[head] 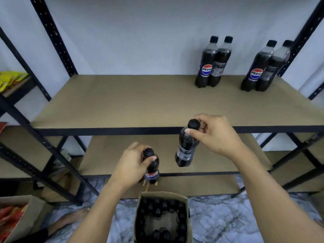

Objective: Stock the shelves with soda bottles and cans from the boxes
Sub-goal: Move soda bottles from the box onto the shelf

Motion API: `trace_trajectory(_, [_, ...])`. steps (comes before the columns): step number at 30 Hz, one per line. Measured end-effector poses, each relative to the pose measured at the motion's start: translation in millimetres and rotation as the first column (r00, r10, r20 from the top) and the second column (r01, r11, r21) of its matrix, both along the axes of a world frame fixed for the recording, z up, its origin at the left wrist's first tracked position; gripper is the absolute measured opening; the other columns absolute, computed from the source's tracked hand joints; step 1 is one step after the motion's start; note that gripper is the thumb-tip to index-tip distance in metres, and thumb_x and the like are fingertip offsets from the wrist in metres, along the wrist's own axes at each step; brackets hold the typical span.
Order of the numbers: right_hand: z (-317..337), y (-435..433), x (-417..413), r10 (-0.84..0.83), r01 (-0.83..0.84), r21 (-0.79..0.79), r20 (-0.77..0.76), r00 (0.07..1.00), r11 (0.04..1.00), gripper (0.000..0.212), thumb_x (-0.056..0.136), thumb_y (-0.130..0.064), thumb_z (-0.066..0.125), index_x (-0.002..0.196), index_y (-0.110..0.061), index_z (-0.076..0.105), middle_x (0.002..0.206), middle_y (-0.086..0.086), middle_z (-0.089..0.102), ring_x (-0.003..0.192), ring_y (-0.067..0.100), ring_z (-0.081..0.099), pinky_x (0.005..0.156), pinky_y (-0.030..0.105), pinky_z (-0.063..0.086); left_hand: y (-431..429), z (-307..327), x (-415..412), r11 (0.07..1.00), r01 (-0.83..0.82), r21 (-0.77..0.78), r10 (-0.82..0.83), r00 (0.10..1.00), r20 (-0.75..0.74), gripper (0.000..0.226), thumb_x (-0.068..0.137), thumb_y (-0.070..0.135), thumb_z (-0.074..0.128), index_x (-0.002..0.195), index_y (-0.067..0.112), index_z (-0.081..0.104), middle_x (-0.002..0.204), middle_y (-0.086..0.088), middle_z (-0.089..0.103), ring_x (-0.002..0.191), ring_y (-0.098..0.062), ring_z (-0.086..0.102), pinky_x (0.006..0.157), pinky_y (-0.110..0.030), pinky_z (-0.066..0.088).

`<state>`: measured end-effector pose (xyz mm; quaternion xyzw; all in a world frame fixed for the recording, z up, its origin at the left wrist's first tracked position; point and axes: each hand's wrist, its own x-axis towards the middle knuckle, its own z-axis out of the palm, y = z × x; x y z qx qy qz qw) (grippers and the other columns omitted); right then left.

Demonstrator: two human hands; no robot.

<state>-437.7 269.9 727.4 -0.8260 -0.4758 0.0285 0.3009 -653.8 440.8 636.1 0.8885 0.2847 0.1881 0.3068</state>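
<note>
Gripping slick dark plastic bottles near round caps: left hand, right hand.

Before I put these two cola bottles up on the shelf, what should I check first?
1. Left hand grips the dark plastic cola bottle below its black cap: ok.
2. Right hand grips the second dark cola bottle at its neck: ok.
3. Tan board shelf has bare room left of the four standing cola bottles: ok.
4. Standing bottles upright: ok.
5. Held bottles' caps tight: cannot tell.
</note>
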Motion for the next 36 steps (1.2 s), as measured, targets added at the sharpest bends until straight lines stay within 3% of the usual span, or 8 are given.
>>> trace_trajectory(6, [74.8,12.5,47.1,0.093,-0.098,0.101,0.055,0.994,0.99,0.023,0.085,-0.048,0.076,0.096,-0.028,0.071,0.067,-0.004,0.062,0.063,0.01,0.056,0.061,0.023,0.047,-8.7,14.0,28.3,0.997,-0.079,-0.014,0.08,0.995,0.056,0.024,0.089,0.028,0.075,0.112,0.024,0.07,0.094,0.013,0.054,0.085,0.003,0.055,0.073,-0.008,0.038])
trace_trajectory(11, [120.2,48.6,82.5,0.092,-0.109,0.207,0.089,0.992,0.972,0.032,0.086,-0.05,0.073,0.096,-0.02,0.073,0.065,-0.003,0.061,0.063,0.017,0.061,0.067,0.035,0.052,-8.8,21.5,34.8,0.993,-0.114,-0.019,0.115,0.991,0.064,0.02,0.091,0.029,0.073,0.111,0.027,0.069,0.092,0.01,0.053,0.086,0.004,0.052,0.072,-0.014,0.039])
trace_trajectory(14, [135.8,79.3,97.1,0.065,-0.088,0.244,0.1,0.993,0.966,0.03,0.087,-0.05,0.071,0.095,-0.02,0.073,0.067,-0.009,0.061,0.068,0.012,0.061,0.065,0.03,0.049,-5.9,25.9,30.4,0.994,-0.11,-0.008,0.11,0.992,0.065,0.019,0.092,0.029,0.071,0.111,0.028,0.067,0.093,0.01,0.052,0.085,0.005,0.052,0.069,-0.012,0.037])
trace_trajectory(21, [138.9,169.5,121.0,0.044,-0.068,0.176,0.139,0.989,0.982,0.033,0.092,-0.047,0.065,0.097,-0.016,0.072,0.075,-0.011,0.062,0.073,0.013,0.061,0.065,0.022,0.041,16.1,27.8,5.8,0.994,-0.109,-0.019,0.11,0.992,0.062,0.016,0.091,0.028,0.072,0.106,0.029,0.068,0.092,0.009,0.052,0.082,0.001,0.054,0.071,-0.015,0.041])
trace_trajectory(26, [137.9,226.7,140.5,-0.031,0.022,0.158,0.054,0.998,0.987,0.042,0.086,-0.049,0.069,0.11,-0.014,0.071,0.102,-0.001,0.068,0.08,0.017,0.069,0.072,0.035,0.06,31.2,20.8,-9.7,0.993,-0.112,-0.021,0.113,0.992,0.063,0.014,0.09,0.025,0.074,0.102,0.028,0.068,0.092,0.012,0.052,0.084,0.002,0.055,0.069,-0.008,0.039])
trace_trajectory(32, [142.1,265.3,161.1,-0.107,0.107,0.062,0.003,0.994,0.992,0.04,0.088,-0.041,0.072,0.103,-0.005,0.066,0.084,0.009,0.071,0.066,0.023,0.072,0.067,0.04,0.064,48.2,14.9,-17.6,0.993,-0.111,-0.036,0.113,0.992,0.055,0.016,0.089,0.025,0.075,0.103,0.027,0.069,0.098,0.014,0.054,0.084,-0.001,0.058,0.076,-0.015,0.044])
trace_trajectory(36, [126.0,274.5,166.5,-0.122,0.123,0.006,-0.04,0.992,0.992,0.033,0.087,-0.033,0.071,0.097,-0.002,0.068,0.077,0.013,0.073,0.063,0.023,0.074,0.066,0.041,0.064,53.8,14.0,-18.3,0.994,-0.105,-0.033,0.106,0.993,0.052,0.016,0.09,0.025,0.074,0.104,0.027,0.068,0.098,0.014,0.053,0.087,0.003,0.056,0.073,-0.007,0.041])
